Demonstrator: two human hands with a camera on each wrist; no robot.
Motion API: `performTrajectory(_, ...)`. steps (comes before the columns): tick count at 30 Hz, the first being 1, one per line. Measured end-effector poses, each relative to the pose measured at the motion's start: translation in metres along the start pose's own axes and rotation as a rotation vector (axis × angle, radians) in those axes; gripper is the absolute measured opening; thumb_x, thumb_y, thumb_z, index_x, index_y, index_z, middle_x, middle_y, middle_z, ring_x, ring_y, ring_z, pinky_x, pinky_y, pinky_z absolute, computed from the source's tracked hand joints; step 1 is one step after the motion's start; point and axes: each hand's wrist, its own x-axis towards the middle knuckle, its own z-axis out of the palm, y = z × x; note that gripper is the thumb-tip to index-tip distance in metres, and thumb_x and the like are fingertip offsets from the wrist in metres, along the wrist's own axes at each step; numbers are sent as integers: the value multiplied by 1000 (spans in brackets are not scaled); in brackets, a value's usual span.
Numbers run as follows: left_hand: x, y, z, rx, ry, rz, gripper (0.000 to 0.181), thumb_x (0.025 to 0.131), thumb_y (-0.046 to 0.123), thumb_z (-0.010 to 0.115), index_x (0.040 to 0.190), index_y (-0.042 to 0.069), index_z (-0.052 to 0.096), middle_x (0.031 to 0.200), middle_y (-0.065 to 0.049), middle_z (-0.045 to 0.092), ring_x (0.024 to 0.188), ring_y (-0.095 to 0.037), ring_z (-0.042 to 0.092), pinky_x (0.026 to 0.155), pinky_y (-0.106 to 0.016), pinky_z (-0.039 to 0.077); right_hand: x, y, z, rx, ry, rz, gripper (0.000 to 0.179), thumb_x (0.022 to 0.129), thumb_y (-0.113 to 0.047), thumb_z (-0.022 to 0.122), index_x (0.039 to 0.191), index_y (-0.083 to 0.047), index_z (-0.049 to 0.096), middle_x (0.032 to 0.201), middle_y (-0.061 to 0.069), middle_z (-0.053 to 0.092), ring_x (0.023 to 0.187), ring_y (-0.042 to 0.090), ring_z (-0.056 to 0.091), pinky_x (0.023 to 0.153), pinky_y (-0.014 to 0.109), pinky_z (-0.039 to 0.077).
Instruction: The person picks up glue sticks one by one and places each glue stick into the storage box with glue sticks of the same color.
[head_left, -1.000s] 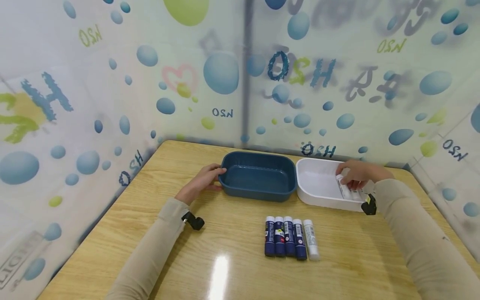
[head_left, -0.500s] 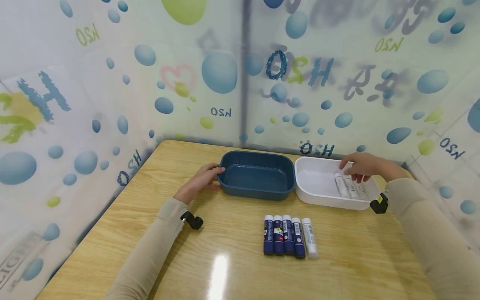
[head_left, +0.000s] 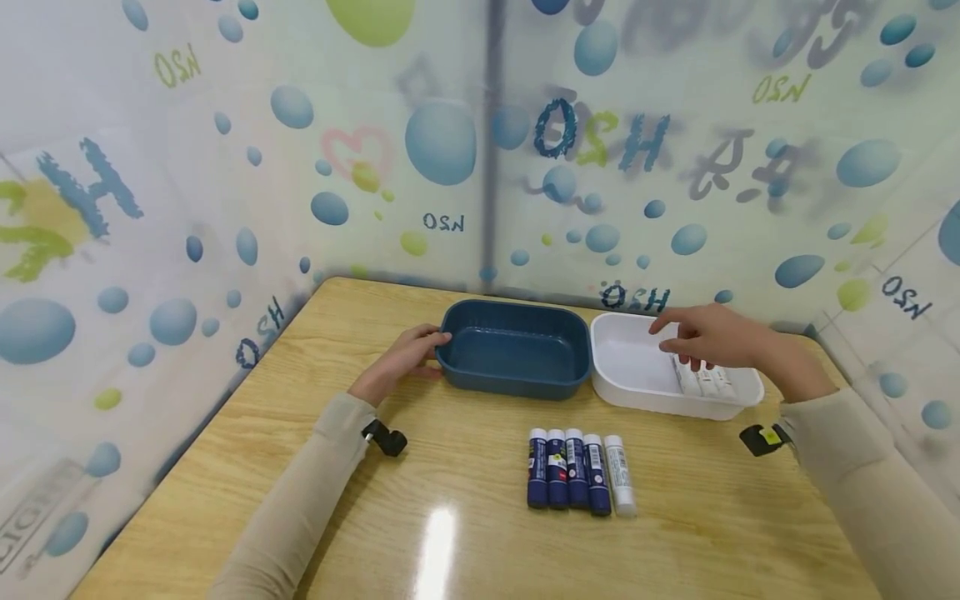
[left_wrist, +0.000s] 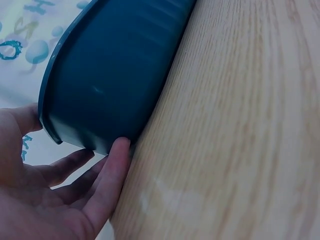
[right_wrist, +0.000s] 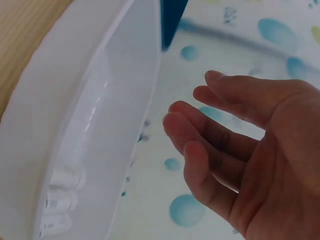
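My left hand holds the left end of a dark blue plastic bin, thumb at the rim and fingers against the outer wall. In the left wrist view the fingertips touch the bin's end near the tabletop. Over the white bin hovers my right hand, fingers loosely bent and nothing in them. Beneath it, three white glue sticks lie side by side at the bin's right end, partly hidden by the hand. Several blue glue sticks with white caps lie in a row, beside one white glue stick.
Both bins stand side by side near the back of the wooden table. Close behind them rises a curtain printed with blue bubbles. A black camera mount is strapped at the left wrist, another at the right.
My right hand has let go of a white glue stick in the white bin, lifted off and shifted slightly left above it. The left hand has stayed at the blue bin.
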Motion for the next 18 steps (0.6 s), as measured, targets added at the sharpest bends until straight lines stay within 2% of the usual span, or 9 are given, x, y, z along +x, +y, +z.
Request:
performTrajectory(4,0,0,-1,3,1,-1,63,107,42,54,157,7,37,151,-19,50,134,-33,58,94,-37,63,-13,-21,8,4,8,-51,35,105,-28,63,136,-13,60,83,2,67,69,16,64,60,30,56)
performTrajectory(8,0,0,-1,9,4,1,63,107,41,54,157,7,37,152,-19,48,134,-34,57,93,-37,63,-23,-31,22,23,35,-125,35,104,-28,64,135,-13,61,81,-1,67,67,12,64,59,27,55)
performTrajectory(14,-1,0,1,8,10,-3,63,107,41,54,157,7,38,152,-18,49,135,-34,57,94,-38,63,-33,-35,46,75,32,-184,31,104,-30,63,131,-14,63,77,-8,64,67,9,63,58,25,55)
performTrajectory(18,0,0,0,5,8,1,63,107,42,54,157,7,37,152,-18,48,134,-33,58,93,-37,63,-40,-34,58,122,31,-209,34,106,-29,61,135,-10,60,80,-9,65,68,6,63,59,25,56)
